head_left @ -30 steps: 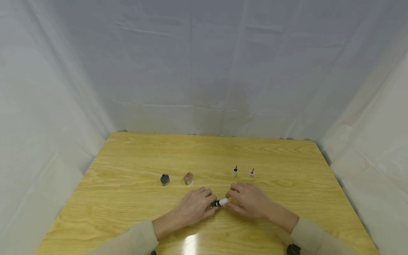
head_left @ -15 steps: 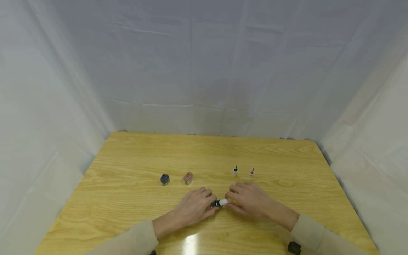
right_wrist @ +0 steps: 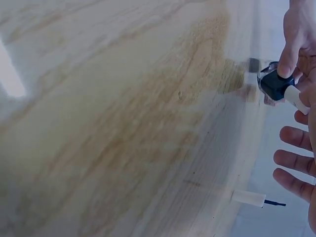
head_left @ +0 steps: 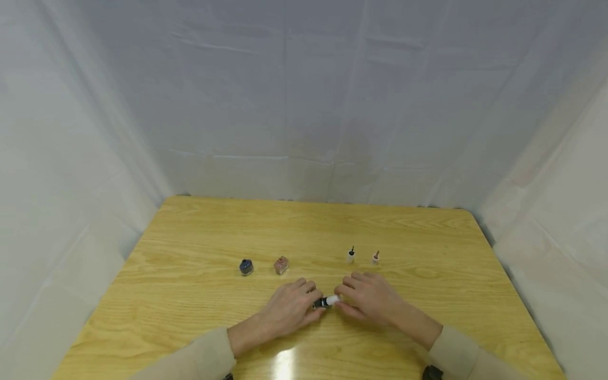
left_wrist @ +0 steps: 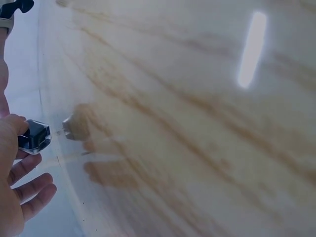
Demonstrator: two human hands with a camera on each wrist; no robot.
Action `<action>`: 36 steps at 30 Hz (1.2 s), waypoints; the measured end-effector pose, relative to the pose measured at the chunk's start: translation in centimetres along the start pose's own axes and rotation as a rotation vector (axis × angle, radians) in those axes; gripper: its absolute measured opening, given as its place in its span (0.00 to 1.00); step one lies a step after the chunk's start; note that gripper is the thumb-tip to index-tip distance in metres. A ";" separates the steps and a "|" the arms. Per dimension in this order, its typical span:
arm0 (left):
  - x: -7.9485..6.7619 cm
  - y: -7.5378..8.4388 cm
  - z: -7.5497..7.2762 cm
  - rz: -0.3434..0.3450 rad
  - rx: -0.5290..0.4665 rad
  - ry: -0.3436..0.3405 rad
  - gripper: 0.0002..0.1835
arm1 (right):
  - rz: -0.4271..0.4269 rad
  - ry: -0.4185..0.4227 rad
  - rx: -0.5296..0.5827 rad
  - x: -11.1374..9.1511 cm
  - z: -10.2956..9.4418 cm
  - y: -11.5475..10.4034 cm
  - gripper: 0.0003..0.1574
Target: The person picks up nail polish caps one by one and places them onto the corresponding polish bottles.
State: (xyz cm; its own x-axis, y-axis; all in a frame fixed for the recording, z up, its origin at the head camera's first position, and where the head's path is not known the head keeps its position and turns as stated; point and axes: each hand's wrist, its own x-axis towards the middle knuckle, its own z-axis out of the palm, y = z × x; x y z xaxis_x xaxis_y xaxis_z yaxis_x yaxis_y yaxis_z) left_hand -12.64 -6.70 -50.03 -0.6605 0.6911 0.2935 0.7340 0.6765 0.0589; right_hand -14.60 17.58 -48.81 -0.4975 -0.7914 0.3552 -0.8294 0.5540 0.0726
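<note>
A small clear nail polish bottle with dark polish lies tilted between my two hands, its white cap pointing right. My left hand pinches the bottle between thumb and fingers; in the left wrist view the clear base of the bottle sticks out past the fingertips. With thumb and forefinger my right hand grips the cap, while its other fingers extend loosely in the right wrist view. There the white cap sits against the dark bottle's neck.
Behind my left hand stand an uncapped dark blue nail polish bottle and an uncapped pink one. Beyond my right hand, two white caps stand brush-up: a dark-brushed cap and a pink-brushed cap. Pale curtains surround the wooden table.
My right wrist and sleeve have shifted slightly left, with the fingers still at the cap. The left hand and the bottle stay in place.
</note>
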 end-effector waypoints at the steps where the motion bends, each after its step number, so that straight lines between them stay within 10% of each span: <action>1: 0.0 0.0 0.0 -0.001 0.002 0.001 0.13 | 0.013 0.001 0.009 0.0 0.1 -0.1 0.12; 21: -0.1 0.1 0.2 0.005 0.036 0.006 0.14 | 0.222 -0.006 0.131 -0.3 1.1 -1.3 0.10; 36: 0.0 0.1 0.2 0.016 0.017 0.010 0.14 | 0.144 -0.047 0.079 -0.1 0.3 -0.7 0.13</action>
State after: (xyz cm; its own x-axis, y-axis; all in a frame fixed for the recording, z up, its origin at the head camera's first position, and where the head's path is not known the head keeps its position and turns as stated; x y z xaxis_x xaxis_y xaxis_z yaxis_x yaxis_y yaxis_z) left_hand -12.60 -6.60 -50.21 -0.6467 0.6998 0.3035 0.7420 0.6694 0.0376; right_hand -13.98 17.21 -49.15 -0.6221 -0.7178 0.3126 -0.7654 0.6415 -0.0503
